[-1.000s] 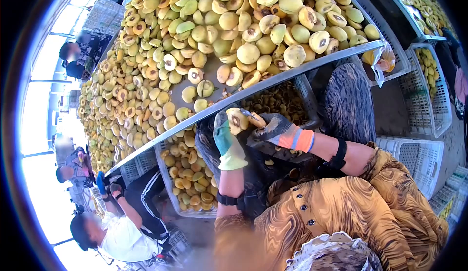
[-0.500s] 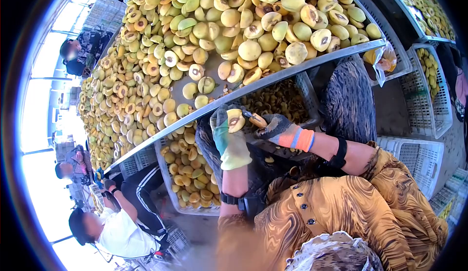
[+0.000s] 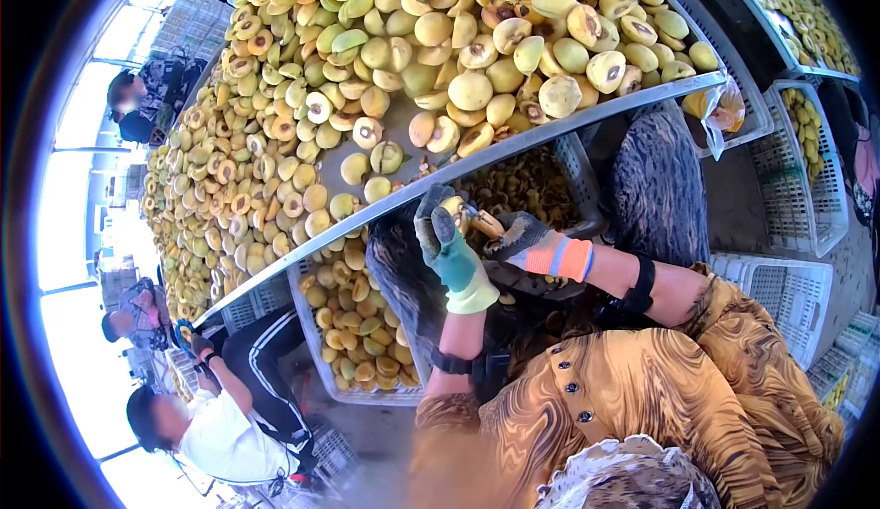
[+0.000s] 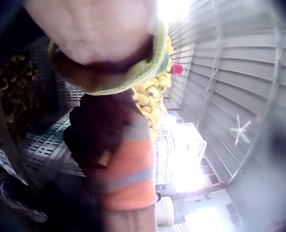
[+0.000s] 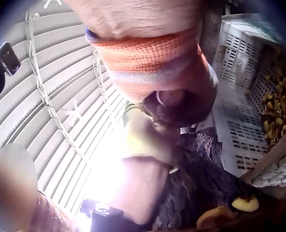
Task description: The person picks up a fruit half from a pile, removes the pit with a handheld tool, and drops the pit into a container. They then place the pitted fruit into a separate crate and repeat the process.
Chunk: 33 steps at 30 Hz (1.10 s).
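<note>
Below bench (image 3: pixel 550 142) edge, I log: fruit half (image 3: pixel 456 208) gripped in left hand (image 3: pixel 446 248); right hand (image 3: pixel 524 239), at 3 o'clock, clasps knife (image 3: pixel 483 223). Wrist views show cuffs (image 5: pixel 147 63) only; fruit hidden.

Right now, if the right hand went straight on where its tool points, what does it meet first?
The fruit half in the left hand; the tool in the right hand seems to touch it already, depth unclear.

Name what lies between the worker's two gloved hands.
In the head view, a small tool with a pale handle spans the gap: the right hand grips it, and its tip meets the fruit half held by the left hand.
</note>
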Each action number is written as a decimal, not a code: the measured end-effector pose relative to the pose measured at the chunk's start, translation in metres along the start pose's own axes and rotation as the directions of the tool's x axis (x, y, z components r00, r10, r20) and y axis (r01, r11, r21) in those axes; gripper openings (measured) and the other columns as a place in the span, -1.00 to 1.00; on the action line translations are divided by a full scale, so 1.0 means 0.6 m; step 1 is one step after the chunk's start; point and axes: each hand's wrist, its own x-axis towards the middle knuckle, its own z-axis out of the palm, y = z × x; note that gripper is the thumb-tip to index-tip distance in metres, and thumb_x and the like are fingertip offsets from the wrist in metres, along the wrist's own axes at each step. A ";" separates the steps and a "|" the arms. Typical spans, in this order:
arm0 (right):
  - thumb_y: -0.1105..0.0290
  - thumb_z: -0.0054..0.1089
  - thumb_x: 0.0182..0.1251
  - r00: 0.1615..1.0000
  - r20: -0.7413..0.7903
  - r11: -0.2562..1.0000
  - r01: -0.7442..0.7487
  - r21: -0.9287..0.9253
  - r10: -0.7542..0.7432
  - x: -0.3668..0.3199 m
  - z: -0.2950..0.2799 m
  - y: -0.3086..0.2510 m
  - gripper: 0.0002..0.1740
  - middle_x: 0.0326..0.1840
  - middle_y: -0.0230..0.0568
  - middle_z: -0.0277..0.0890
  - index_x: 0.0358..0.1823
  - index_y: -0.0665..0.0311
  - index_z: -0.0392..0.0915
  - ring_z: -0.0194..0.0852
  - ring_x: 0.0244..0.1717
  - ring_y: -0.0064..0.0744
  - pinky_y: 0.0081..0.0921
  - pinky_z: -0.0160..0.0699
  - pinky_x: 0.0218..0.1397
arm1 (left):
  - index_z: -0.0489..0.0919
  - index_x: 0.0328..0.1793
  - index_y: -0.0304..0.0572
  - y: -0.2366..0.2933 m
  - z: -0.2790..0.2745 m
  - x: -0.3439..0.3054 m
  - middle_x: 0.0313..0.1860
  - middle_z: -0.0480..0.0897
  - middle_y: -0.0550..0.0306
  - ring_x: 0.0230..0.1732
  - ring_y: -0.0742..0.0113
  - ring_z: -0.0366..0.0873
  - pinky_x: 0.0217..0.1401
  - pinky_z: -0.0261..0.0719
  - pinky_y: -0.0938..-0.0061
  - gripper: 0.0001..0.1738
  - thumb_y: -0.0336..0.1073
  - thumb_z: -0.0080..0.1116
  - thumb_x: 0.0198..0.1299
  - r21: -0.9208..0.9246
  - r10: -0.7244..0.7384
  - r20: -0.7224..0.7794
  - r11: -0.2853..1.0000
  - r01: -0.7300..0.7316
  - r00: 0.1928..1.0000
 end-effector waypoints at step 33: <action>0.39 0.35 0.23 0.918 0.387 0.944 -0.046 0.326 -0.089 -0.023 -0.052 -0.029 -0.85 -0.56 -0.57 0.48 -0.21 0.22 0.60 0.41 -0.57 -0.68 -0.60 0.31 -0.55 | 0.63 -0.18 -0.17 0.078 -0.031 0.029 -0.31 0.64 0.03 -0.40 0.07 0.62 -0.42 0.58 0.34 -0.79 -0.41 0.25 0.00 0.535 0.468 0.571 0.411 -0.738 0.675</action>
